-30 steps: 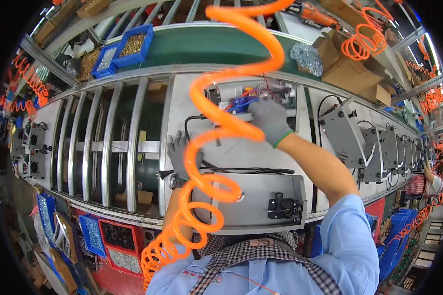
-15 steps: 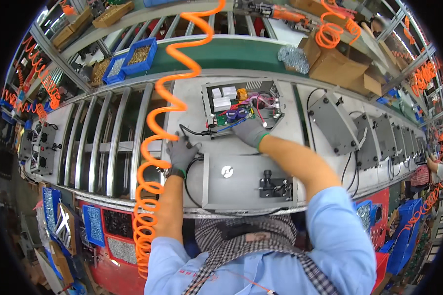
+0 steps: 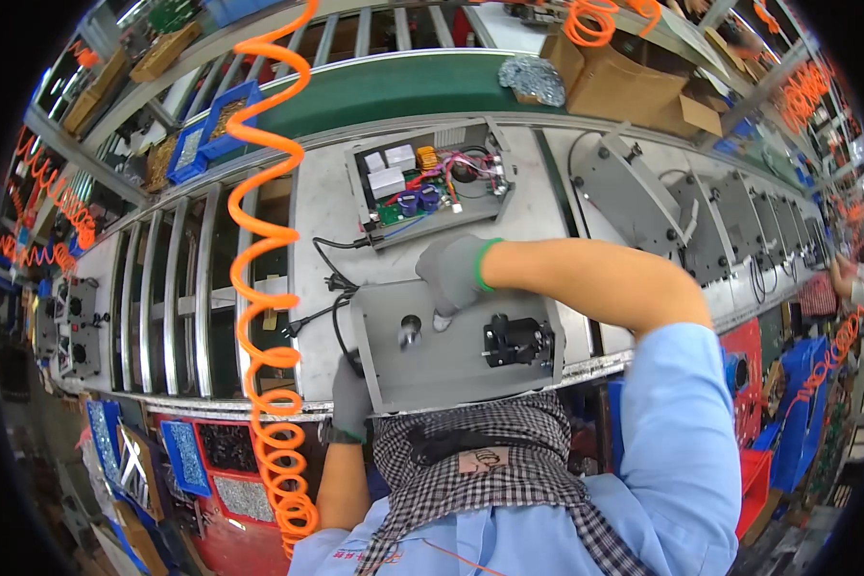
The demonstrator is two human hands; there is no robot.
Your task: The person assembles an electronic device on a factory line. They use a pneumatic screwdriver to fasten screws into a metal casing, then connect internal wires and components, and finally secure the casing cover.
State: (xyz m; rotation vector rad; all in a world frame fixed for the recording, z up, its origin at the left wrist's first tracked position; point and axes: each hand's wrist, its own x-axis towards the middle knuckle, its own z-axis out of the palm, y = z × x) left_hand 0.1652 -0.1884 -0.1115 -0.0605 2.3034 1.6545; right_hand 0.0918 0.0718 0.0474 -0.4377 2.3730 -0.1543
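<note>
On the table (image 3: 319, 197), the grey panel (image 3: 432, 376) already bears its black fitting (image 3: 516, 342); the chassis (image 3: 451, 223) beyond stands uncovered. Left hand (image 3: 351, 398) at the panel's edge, right hand (image 3: 451, 272) over it; neither grip can be told.

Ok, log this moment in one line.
left hand: at left edge of grey panel | right hand: over panel's far edge | open chassis: beyond panel, circuitry exposed

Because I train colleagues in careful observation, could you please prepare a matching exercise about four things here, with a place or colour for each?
Things:
1. Left hand
2. Coiled hose
3. Right hand
4. Fitting with knobs

Places and colours:
A. At the far edge of the grey panel
B. Black
C. At the panel's left edge
D. Orange

Right pairs: 1-C, 2-D, 3-A, 4-B
</note>
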